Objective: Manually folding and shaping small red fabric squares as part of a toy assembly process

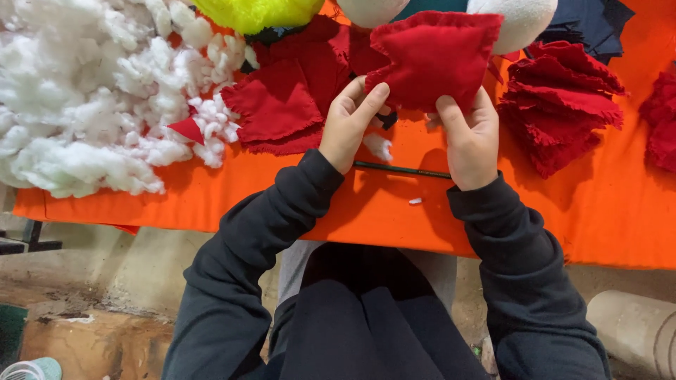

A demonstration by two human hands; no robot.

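Red felt pouch with frayed edges, puffy like it's partly stuffed, is up off the counter, held between both hands right in the middle of the view. Left hand pinches its lower left corner, thumb on the front and fingers tucked behind, so that grip is closed tight on the fabric. Right hand has the lower right edge the same way, thumb pressed on the red front.

Underneath is the counter covered in bright orange cloth. A thin dark green stick lies on it just below the hands, with a tiny white scrap near it. Off to the left sits a big heap of white fluffy stuffing. Between that and the pouch there's a pile of flat red fabric pieces, and another stack of frayed red pieces on the right, just beside the right hand. Both sleeves are dark grey
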